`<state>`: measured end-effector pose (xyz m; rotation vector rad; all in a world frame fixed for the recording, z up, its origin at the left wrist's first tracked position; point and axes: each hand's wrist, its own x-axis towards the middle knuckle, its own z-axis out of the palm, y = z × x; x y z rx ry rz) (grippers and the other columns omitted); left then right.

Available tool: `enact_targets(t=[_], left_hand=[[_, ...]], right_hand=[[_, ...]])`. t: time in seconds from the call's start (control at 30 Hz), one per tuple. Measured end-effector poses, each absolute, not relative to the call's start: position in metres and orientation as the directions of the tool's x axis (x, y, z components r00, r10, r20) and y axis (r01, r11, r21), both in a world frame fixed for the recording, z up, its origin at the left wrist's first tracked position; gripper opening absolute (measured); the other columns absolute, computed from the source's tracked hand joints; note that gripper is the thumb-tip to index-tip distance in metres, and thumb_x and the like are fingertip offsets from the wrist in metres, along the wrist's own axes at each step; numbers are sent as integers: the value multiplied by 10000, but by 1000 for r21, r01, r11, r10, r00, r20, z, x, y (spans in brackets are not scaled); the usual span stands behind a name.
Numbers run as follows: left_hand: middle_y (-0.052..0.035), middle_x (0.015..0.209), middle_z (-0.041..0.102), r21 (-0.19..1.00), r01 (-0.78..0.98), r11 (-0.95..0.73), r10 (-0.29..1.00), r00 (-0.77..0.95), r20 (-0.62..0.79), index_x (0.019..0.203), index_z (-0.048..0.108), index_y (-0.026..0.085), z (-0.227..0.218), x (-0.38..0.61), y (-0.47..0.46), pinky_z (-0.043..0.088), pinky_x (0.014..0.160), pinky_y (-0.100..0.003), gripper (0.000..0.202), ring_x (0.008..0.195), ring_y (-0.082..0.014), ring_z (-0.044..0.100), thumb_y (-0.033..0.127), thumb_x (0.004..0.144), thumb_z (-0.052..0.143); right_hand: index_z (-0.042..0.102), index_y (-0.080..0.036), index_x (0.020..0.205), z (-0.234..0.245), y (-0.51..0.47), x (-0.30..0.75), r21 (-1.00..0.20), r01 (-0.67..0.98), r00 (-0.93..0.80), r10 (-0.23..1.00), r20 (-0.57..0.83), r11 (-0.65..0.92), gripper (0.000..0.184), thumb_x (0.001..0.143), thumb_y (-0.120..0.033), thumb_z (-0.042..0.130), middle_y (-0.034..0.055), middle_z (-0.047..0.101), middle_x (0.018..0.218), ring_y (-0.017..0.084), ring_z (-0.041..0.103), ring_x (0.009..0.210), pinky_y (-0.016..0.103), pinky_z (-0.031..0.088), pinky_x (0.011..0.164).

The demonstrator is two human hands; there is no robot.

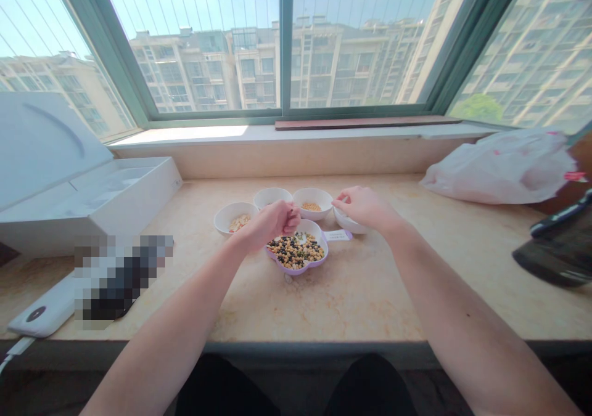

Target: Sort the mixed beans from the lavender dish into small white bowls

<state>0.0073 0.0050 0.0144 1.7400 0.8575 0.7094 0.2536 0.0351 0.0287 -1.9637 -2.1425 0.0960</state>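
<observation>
Your left hand (283,217) is curled up just above the purple dish (308,270) of mixed beans (296,252); can't tell if anything's tucked in there. Your right hand (358,204) has its fingertips bunched at the rightmost white bowl (350,224), can't tell if they've got a grip on anything. The dish sits mid-tabletop (370,305), in front of the bowls, handle (337,236) pointing right. The middle bowl (319,214) has yellowish bits, the far-left one (222,222) pale slices. Further out you've got an open white box (139,200) on the left, plus a plastic bag (499,169) on the right.
</observation>
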Motion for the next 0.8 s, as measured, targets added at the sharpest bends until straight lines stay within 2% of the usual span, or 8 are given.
enact_targets(t=[0.1,0.3,0.4,0.57,0.7,0.8], left_hand=[[17,646,282,1000,-21,-9,852,523,18,746,269,239,21,4,2,423,566,-310,156,537,-150,331,284,895,281],[20,626,273,974,-220,55,900,433,47,707,265,236,25,1,2,417,544,-292,259,527,-140,317,300,948,335],[30,616,265,942,-326,73,913,403,69,689,297,230,26,0,1,401,513,-260,312,511,-120,315,296,984,376],[30,623,361,936,-353,12,955,281,94,733,437,207,27,-3,5,433,532,-232,350,528,-98,392,377,1039,434],[37,664,435,926,-372,-59,970,196,141,803,538,190,22,-7,17,420,564,-217,306,557,-81,430,413,1012,528],[38,677,472,957,-227,-178,977,76,199,857,603,184,16,-10,26,408,595,-233,228,579,-91,442,383,968,596]], right_hand=[[795,-192,1087,26,36,254,-208,969,-108,986,124,132,358,966,-414,541,113,789,1074,258,722,960,326,510,829],[795,-201,1054,23,32,247,-227,961,-127,980,150,160,331,967,-399,545,95,791,1062,239,718,947,302,494,790],[795,-203,1038,23,27,238,-237,954,-137,968,210,186,322,970,-401,551,97,788,1047,241,710,952,303,483,794],[788,-189,983,28,14,224,-316,914,-129,920,370,256,327,964,-434,573,83,774,900,232,692,852,314,460,759],[788,-197,949,27,5,215,-434,789,-335,897,290,435,288,954,-406,589,40,751,795,177,660,719,284,448,688],[786,-191,966,18,1,205,-478,689,-515,832,206,545,229,938,-330,606,39,757,824,163,660,729,275,455,695]])
